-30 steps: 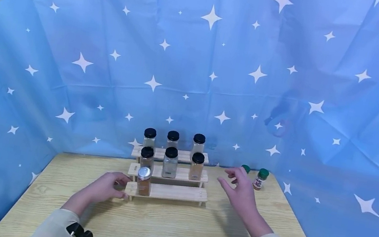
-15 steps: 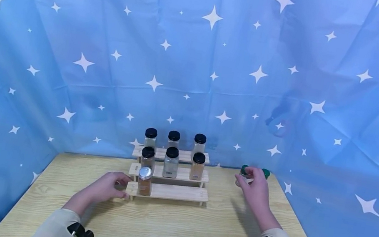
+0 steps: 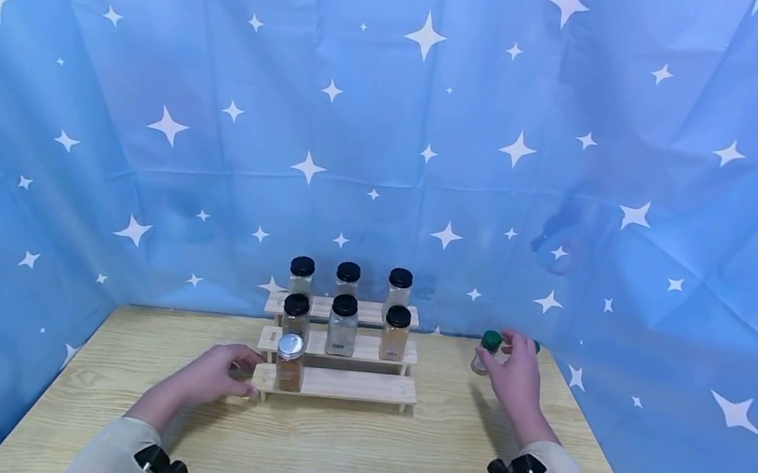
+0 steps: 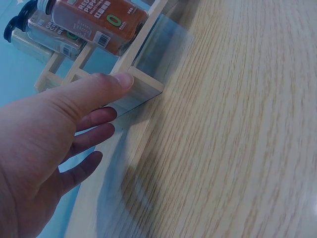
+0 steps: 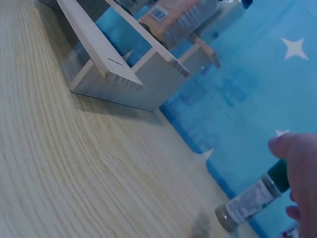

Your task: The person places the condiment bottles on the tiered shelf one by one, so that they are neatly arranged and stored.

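A three-tier wooden spice rack stands on the table. My left hand is at its left end; in the left wrist view the thumb touches the front shelf's end and the other fingers are loosely bent. A red-brown spice jar with a silver lid stands on the front shelf's left. Over at the table's back right, my right hand is around the top of a green-capped spice jar, its thumb on one side and fingers on the other. Whether they touch the cap is unclear.
Several black-lidded spice jars stand on the two upper shelves. A second green-capped jar is mostly hidden behind the right hand. A blue star-patterned curtain surrounds the back and sides of the wooden table.
The right hand has moved right and back from beside the rack to the green-capped jars, then shifted slightly, leaving the nearer jar's cap in view. The left hand stays at the rack.
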The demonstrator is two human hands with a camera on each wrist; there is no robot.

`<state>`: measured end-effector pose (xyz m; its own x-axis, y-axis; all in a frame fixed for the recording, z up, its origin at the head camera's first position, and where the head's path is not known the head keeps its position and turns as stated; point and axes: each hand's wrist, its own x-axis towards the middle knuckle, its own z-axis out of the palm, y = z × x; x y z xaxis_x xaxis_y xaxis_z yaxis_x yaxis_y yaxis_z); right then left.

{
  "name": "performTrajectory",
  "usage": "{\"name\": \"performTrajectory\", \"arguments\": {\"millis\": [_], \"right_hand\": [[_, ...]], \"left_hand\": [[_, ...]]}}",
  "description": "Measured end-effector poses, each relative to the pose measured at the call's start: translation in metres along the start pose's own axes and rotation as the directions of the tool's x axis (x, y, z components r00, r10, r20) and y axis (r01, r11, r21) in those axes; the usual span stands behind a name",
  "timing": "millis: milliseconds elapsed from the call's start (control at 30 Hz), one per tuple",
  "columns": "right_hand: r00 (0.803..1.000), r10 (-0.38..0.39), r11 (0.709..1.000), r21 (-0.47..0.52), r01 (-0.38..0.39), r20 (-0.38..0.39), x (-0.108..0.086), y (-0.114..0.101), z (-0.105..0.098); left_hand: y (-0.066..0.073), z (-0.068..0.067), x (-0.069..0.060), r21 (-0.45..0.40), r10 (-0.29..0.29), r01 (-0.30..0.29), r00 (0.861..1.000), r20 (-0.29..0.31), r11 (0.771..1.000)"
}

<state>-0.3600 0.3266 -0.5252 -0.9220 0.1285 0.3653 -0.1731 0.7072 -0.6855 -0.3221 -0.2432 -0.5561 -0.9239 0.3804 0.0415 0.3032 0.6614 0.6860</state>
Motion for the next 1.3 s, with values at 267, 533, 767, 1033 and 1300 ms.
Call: {"name": "performTrajectory", "arguments": {"millis": [267,533,767,1033,1300], "right_hand": [[1.0,0.014,1.0,0.008,-0.014,-0.005,0.006,0.004,0.008],[1.0,0.026,0.999,0.028,-0.026,-0.007,0.01,0.009,0.013],[0.999,0.039,0.998,0.056,-0.04,0.024,0.013,0.012,0.018],[0.999,0.034,0.998,0.042,-0.035,0.024,0.012,0.023,0.028],[1.0,-0.008,0.997,0.07,0.008,0.0,0.012,0.033,0.034]], "left_hand": [[0.001,0.001,0.001,0.003,-0.009,0.009,1.0,-0.009,1.0],[0.002,0.0,0.0,-0.002,-0.018,0.018,1.0,-0.002,1.0],[0.002,-0.001,0.0,-0.003,-0.012,0.012,1.0,0.0,1.0],[0.002,0.0,0.0,-0.013,-0.011,0.011,1.0,-0.002,1.0],[0.002,0.001,0.001,-0.004,-0.022,0.022,1.0,-0.004,1.0]]}}
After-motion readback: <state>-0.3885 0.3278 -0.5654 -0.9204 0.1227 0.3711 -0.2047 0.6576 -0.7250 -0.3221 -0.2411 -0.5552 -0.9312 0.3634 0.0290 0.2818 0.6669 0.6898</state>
